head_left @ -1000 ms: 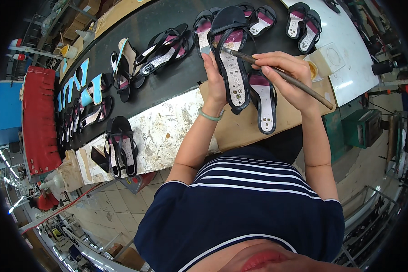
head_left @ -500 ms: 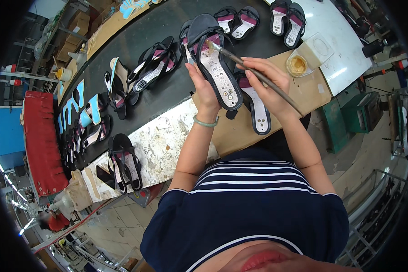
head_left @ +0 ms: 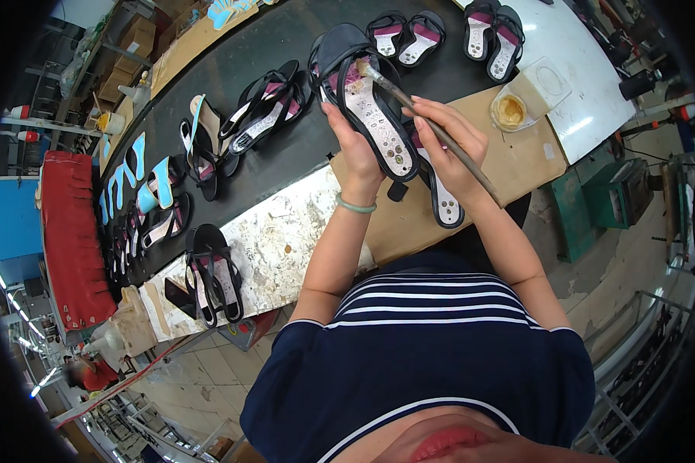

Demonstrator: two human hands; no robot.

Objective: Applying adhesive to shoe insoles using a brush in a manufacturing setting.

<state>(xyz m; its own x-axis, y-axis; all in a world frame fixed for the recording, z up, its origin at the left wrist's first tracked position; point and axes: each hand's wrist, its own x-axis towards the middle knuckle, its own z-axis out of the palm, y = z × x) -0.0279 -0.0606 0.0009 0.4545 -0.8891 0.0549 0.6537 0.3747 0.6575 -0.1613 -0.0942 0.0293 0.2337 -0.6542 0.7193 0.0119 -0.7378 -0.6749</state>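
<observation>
My left hand [head_left: 359,152] is closed on a black strappy sandal [head_left: 386,135], gripping its lower left side and tilting its insole up toward me. The insole is pale and studded with metal dots, with a purple patch near the upper end. My right hand [head_left: 457,148] pinches a long-handled brush [head_left: 409,104]. Its bristles rest on the purple patch, between the straps. Partly hidden behind my hands, another black sandal [head_left: 448,201] lies on the cardboard. To the right stands an open plastic tub [head_left: 509,113] of yellowish paste.
Cardboard [head_left: 409,231] covers the near bench edge, beside a stained white board [head_left: 286,231]. More sandals [head_left: 266,116] line the dark bench surface [head_left: 232,69] leftward, with one pair [head_left: 215,274] near the front. Further pairs [head_left: 493,38] stand at the back right.
The held sandal has shifted slightly, its lower end moving up and right. The brush tip has moved a little upward on the purple patch. Both hands keep their grips.
</observation>
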